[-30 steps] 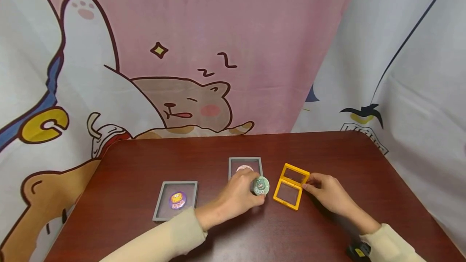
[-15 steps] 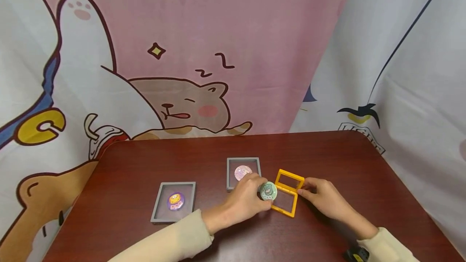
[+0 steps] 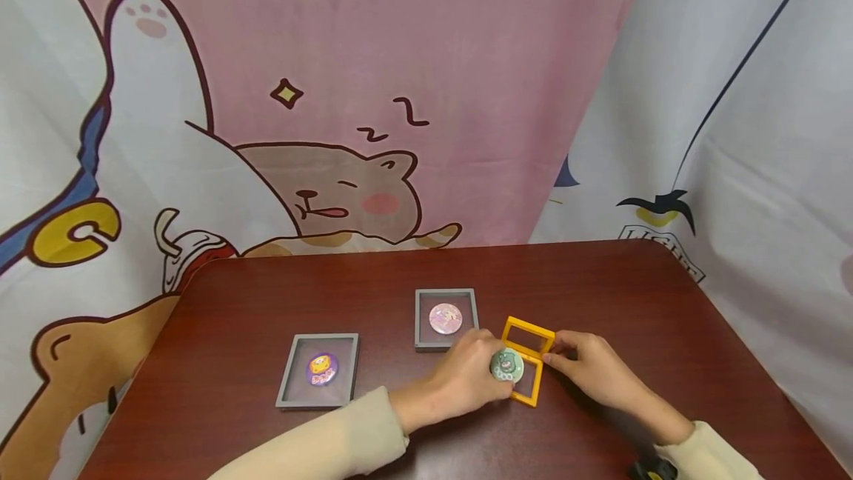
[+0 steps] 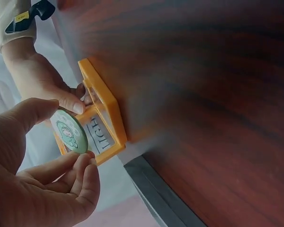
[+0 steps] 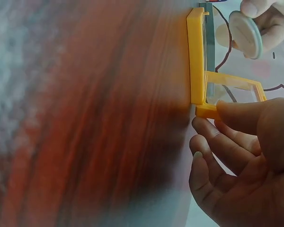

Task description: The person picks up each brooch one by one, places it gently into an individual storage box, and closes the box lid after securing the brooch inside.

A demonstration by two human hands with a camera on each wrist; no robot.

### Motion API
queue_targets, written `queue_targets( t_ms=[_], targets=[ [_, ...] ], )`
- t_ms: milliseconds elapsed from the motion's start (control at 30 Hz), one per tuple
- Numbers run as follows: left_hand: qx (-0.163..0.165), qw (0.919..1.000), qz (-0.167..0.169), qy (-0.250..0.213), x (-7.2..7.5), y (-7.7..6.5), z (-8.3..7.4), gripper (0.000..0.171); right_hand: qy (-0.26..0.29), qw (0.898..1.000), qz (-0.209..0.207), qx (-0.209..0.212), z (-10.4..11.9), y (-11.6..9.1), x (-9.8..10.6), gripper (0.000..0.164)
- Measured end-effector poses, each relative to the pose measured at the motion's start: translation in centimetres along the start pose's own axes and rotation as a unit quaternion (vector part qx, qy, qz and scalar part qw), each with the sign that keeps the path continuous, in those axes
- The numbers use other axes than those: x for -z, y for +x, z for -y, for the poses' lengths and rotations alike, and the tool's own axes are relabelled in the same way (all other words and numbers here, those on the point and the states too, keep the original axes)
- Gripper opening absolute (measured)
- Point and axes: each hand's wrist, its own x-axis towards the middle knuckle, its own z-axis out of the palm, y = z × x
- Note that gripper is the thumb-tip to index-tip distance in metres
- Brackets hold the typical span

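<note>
My left hand pinches a green round pin badge by its edge, thumb on one side and fingers on the other. The badge is tilted and overlaps the lower half of a yellow hinged display frame, which stands opened on the table with clear film in its windows. In the right wrist view the badge's pale back faces the camera, above the yellow frame. At the hinge side, my right hand pinches the raised half between thumb and fingers.
A grey frame with a pink round badge lies behind the left hand. Further left is another grey frame with a purple and yellow badge. A printed curtain hangs behind the dark red table.
My left hand has carried the green badge rightward and toward me, over the yellow frame. My right hand has shifted the frame slightly toward me, and the pink badge is now uncovered.
</note>
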Motion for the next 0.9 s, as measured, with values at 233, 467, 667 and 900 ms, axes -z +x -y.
queue_targets(
  t_ms=[233,467,667,900],
  targets=[
    [-0.018,0.9986,0.022,0.044,-0.7,0.4,-0.3,0.034,0.0,1.0,0.008,-0.003,0.1,-0.2,0.1,0.005],
    [-0.019,0.9976,0.035,0.057,-1.4,0.9,-0.1,0.03,0.004,1.0,0.013,-0.008,0.1,-0.2,0.1,0.006],
    [-0.022,0.9966,0.036,0.071,-1.9,1.1,0.1,0.027,0.006,1.0,0.013,0.0,0.1,-0.2,0.2,0.009],
    [-0.039,0.9936,0.042,0.097,-2.4,1.3,0.1,0.022,-0.001,1.0,0.013,-0.006,0.2,-0.2,0.3,0.011]
  ],
)
